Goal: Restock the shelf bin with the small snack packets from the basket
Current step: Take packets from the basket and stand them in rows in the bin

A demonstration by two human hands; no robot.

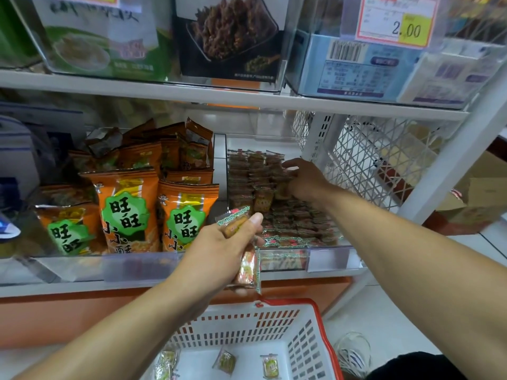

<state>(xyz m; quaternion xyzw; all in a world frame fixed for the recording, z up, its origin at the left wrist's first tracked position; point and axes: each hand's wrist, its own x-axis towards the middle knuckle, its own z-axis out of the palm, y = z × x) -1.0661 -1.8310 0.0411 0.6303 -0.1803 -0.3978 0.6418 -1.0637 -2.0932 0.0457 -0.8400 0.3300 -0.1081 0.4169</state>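
Above the hands, a price tag reads 2.00.

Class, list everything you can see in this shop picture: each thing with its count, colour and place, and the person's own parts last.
small snack packets: many, red-brown, stacked in the clear shelf bin on the middle shelf, right.
held packets: a few, red and green, above the basket.
basket: one, white with red rim, on the floor below.
loose packets: at least four, green, in the basket.
orange snack bags: many, orange and green, in the bin to the left.
price tag: one, white, red and yellow, top shelf, right.
boxes: several, green, black, blue, top shelf.
shoe: one, white, right of the basket.
left hand: grips the held packets.
right hand: fingers on the stacked packets.
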